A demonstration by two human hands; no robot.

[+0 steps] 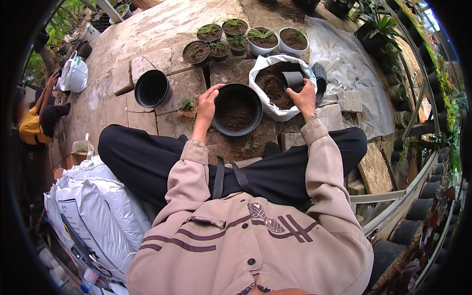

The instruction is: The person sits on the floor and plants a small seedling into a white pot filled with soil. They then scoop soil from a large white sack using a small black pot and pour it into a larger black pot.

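My left hand (207, 107) rests on the left rim of a black plastic plant pot (238, 110), which has some dark soil at its bottom. In my right hand (304, 96) is a small black plastic container (294, 80), held inside the open white sack (278, 115) of brown soil (269, 86). The sack stands just right of the pot. An empty black pot (152, 88) stands to the left. A small grassy plant (187, 104) lies on the paving near my left hand, and another (251, 143) lies below the pot, between my legs.
Several potted seedlings (233, 27) in black and white pots stand ahead. Plastic sheeting (332, 55) and stone blocks (328, 117) lie at right. Full white sacks (97, 206) are beside my left leg. Another person (37, 118) sits at far left near a white bag (75, 73).
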